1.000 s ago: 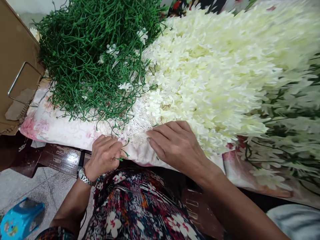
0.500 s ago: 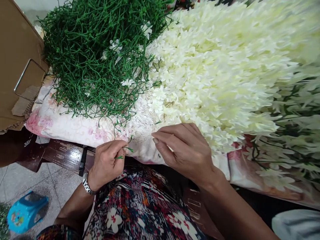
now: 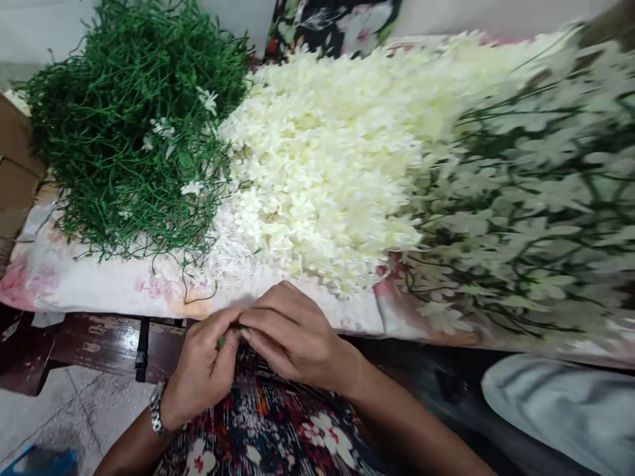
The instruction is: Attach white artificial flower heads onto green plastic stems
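Note:
My left hand (image 3: 202,362) is closed in a pinch around a green plastic stem (image 3: 221,342), whose tip shows between thumb and forefinger. My right hand (image 3: 300,340) meets it, its thumb and forefinger pinched together at the same stem; whether a petal piece is also in there is hidden. Beyond my hands lies a tangled heap of green plastic stems (image 3: 133,145), with a few white blossoms on it. To its right spreads a large pile of creamy white artificial flower heads (image 3: 327,178). Thin white strands (image 3: 231,254) lie between the two heaps.
Finished-looking white flowers on green stems (image 3: 520,218) cover the right side. Everything rests on a floral cloth-covered cushion (image 3: 99,284). A cardboard box (image 3: 17,165) stands at the left, a blue stool (image 3: 44,459) on the floor below. A pale grey rounded shape (image 3: 555,410) is at lower right.
My right hand has moved left and down, joining my left hand at the stem. The view has turned to the right, showing more of the stemmed flowers.

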{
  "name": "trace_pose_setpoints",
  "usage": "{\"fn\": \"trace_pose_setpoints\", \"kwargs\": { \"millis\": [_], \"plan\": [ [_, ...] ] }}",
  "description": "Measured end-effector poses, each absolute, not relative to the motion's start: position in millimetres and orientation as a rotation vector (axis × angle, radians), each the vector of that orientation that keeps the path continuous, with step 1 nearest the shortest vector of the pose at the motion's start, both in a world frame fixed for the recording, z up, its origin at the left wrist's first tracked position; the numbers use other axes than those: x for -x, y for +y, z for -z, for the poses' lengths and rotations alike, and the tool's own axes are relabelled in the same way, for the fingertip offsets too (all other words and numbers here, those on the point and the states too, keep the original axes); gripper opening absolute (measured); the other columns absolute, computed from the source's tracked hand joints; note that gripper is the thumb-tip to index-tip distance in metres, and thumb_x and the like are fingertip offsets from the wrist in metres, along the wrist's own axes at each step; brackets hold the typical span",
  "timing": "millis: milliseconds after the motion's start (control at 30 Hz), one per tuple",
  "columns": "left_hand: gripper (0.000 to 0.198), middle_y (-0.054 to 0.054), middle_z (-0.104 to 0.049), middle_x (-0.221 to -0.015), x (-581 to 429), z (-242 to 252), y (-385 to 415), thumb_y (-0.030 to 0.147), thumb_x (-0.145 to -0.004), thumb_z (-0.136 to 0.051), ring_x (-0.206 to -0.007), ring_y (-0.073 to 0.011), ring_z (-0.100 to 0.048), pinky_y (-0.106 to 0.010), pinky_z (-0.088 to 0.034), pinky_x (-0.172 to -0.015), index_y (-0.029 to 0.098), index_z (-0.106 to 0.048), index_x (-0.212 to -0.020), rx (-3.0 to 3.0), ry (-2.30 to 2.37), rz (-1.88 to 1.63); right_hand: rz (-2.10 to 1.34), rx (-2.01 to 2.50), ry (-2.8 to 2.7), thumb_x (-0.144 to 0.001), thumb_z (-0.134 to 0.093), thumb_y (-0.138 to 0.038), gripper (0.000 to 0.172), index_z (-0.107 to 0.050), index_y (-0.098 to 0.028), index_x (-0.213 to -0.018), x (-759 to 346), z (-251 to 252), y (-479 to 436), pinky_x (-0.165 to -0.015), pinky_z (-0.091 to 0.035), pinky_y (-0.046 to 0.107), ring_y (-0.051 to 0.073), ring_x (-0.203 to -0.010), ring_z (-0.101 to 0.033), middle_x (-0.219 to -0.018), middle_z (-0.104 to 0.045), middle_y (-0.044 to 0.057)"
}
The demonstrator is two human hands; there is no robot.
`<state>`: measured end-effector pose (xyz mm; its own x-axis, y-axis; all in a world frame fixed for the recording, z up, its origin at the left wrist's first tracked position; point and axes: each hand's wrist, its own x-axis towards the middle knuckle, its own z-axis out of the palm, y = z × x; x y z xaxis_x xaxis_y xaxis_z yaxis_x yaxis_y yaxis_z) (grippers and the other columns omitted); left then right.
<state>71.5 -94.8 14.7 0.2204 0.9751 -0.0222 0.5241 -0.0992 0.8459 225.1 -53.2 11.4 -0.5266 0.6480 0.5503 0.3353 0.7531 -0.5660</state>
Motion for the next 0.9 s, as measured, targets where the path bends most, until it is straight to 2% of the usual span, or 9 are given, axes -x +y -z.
{"fn": "trace_pose_setpoints", "kwargs": {
  "millis": [100, 200, 333, 467, 567, 667, 767, 900],
  "plan": [
    [0.018, 0.0, -0.055, -0.066, -74.7, -7.6, -93.9, 0.018, -0.082, -0.041, -0.059, -0.0096, -0.05, -0.019, -0.04, -0.057, 0.016, -0.057, -0.088, -1.563, 1.387, -0.821, -0.417, 0.772, -2.231, -0.074, -0.053, -0.016, 0.013, -0.058, -0.011, -0.085, -231.7, -12.6, -55.0, -0.056, -0.038, 0.027, 0.012, -0.061, -0.046, -0.067, -0.057, 0.004],
    [0.016, 0.001, -0.052, -0.061, -77.3, 0.6, -92.6, 0.021, -0.081, -0.043, -0.05, -0.0074, -0.045, -0.018, -0.036, -0.048, 0.015, -0.058, -0.082, -1.305, 1.334, -0.928, -0.245, 0.854, -2.207, -0.073, -0.055, -0.015, 0.013, -0.057, -0.01, -0.085, -248.0, -9.2, -53.3, -0.056, -0.038, 0.025, 0.011, -0.061, -0.046, -0.067, -0.058, 0.004],
    [0.013, -0.001, -0.05, -0.061, -82.9, 6.0, -88.9, 0.021, -0.08, -0.047, -0.057, -0.0089, -0.047, -0.018, -0.036, -0.051, 0.015, -0.058, -0.078, -1.183, 1.327, -1.078, 0.09, 1.285, -2.117, -0.074, -0.053, -0.012, 0.003, -0.056, -0.012, -0.075, -273.6, 0.5, -44.1, -0.06, -0.037, 0.025, 0.012, -0.064, -0.048, -0.066, -0.057, 0.004],
    [0.014, 0.0, -0.049, -0.06, -91.9, 7.1, -81.5, 0.022, -0.08, -0.047, -0.058, -0.0092, -0.046, -0.019, -0.035, -0.053, 0.014, -0.058, -0.078, -1.197, 1.296, -1.056, 0.324, 1.531, -2.148, -0.076, -0.05, -0.023, 0.011, -0.056, -0.015, -0.071, -274.0, 6.8, -33.5, -0.058, -0.035, 0.025, 0.013, -0.06, -0.047, -0.059, -0.053, 0.002],
    [0.014, 0.0, -0.049, -0.061, -95.7, 8.1, -76.8, 0.022, -0.081, -0.047, -0.058, -0.0085, -0.045, -0.019, -0.034, -0.054, 0.015, -0.058, -0.078, -1.18, 1.271, -1.056, 0.41, 1.604, -2.154, -0.077, -0.047, -0.02, 0.018, -0.053, -0.017, -0.06, -267.4, 10.5, -28.7, -0.055, -0.032, 0.026, 0.012, -0.054, -0.043, -0.052, -0.049, 0.0],
    [0.01, 0.0, -0.05, -0.064, -96.1, 8.6, -74.2, 0.021, -0.079, -0.049, -0.057, -0.0073, -0.044, -0.018, -0.034, -0.053, 0.016, -0.058, -0.079, -1.169, 1.269, -1.049, 0.401, 1.563, -2.098, -0.076, -0.05, -0.017, 0.014, -0.055, -0.017, -0.062, -270.2, 14.9, -28.1, -0.054, -0.034, 0.025, 0.011, -0.054, -0.045, -0.053, -0.05, 0.0],
    [0.007, 0.001, -0.051, -0.063, -98.5, 8.1, -71.6, 0.02, -0.077, -0.052, -0.056, -0.0064, -0.043, -0.017, -0.034, -0.052, 0.016, -0.058, -0.077, -1.124, 1.244, -1.017, 0.197, 1.442, -1.992, -0.073, -0.055, -0.015, 0.003, -0.057, -0.015, -0.075, -277.4, 16.8, -32.3, -0.057, -0.039, 0.023, 0.01, -0.058, -0.05, -0.06, -0.057, 0.001],
    [0.009, 0.001, -0.053, -0.06, -108.3, 7.4, -66.3, 0.023, -0.075, -0.055, -0.049, -0.0044, -0.041, -0.016, -0.031, -0.045, 0.014, -0.057, -0.075, -0.923, 1.099, -1.012, -0.093, 1.302, -1.86, -0.069, -0.058, -0.008, 0.015, -0.055, -0.016, -0.082, -276.1, 14.0, -43.3, -0.055, -0.043, 0.02, 0.009, -0.058, -0.053, -0.066, -0.059, 0.001]
  ]
}}
